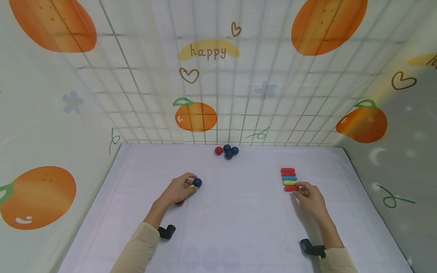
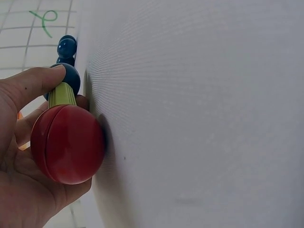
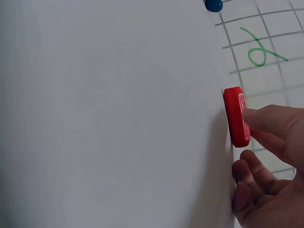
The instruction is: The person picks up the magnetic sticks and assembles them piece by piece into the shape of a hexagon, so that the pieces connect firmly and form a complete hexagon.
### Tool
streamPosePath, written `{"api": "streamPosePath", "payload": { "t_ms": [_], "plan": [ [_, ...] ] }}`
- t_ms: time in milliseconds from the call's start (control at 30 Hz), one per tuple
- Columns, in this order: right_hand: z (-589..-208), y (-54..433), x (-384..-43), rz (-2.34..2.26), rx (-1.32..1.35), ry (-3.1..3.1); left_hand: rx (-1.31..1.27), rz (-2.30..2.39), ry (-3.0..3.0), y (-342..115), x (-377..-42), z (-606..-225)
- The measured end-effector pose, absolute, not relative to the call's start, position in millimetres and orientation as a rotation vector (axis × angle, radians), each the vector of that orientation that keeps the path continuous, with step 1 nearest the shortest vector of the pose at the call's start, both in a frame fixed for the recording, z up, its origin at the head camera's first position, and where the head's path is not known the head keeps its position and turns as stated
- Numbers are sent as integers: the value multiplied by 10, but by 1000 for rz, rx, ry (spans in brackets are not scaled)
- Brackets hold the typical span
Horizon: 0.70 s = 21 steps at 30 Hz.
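My left hand [image 1: 178, 189] grips a yellow-green ribbed stick [image 2: 61, 95] with a ball at each end. The blue ball [image 1: 197, 182] is at the far end, under the thumb in the left wrist view. The near end carries a red ball [image 2: 71, 144], low over the white tabletop. On the right side, my right hand [image 1: 311, 199] has its thumb and a finger at the end of a red stick [image 1: 291, 188], pinching it. This is the nearest of a column of sticks: a yellow one [image 1: 289, 182], a blue one [image 1: 289, 178] and two more red ones [image 1: 288, 170].
At the back edge of the white table [image 1: 232, 220], a loose red ball [image 1: 218, 151] sits beside several blue balls [image 1: 228, 154]. A printed curtain [image 1: 218, 87] over a wire grid rises behind the table, and curtain walls stand at both sides.
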State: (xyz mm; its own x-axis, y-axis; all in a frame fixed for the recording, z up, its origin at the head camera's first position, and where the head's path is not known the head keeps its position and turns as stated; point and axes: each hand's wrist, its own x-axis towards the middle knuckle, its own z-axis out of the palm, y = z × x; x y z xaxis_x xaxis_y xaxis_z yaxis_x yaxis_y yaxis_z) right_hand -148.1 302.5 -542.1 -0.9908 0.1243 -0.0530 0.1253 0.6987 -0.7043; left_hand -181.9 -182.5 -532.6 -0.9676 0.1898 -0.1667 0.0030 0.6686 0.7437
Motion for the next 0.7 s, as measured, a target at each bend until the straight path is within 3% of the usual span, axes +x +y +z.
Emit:
{"api": "streamPosePath", "payload": {
  "t_ms": [700],
  "plan": [
    [-5483,3018,-1497,-1079,205,2919,151,1185,2654,-1830,-1807,-5321]
  ]
}}
